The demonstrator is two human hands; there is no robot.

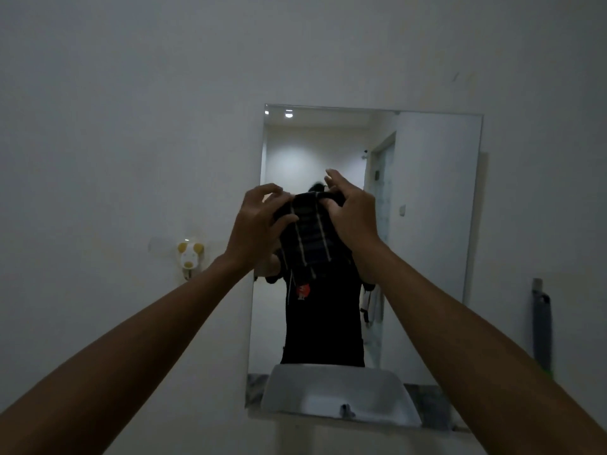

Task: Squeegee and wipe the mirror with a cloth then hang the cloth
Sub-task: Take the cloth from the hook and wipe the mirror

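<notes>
A dark cloth (308,241) with pale stripes hangs in front of the wall mirror (433,208), held up at its top edge by both hands. My left hand (259,221) pinches the cloth's upper left corner. My right hand (351,211) grips the upper right corner, its index finger lifted. The cloth droops down between my wrists and covers part of the reflection of a person in dark clothes. A grey squeegee (542,326) hangs on the wall to the right of the mirror.
A small white and yellow animal-shaped holder (190,257) is fixed to the wall left of the mirror. Below the mirror sits a white basin (338,395) with a tap, and a marble ledge (430,405) runs behind it. The room is dim.
</notes>
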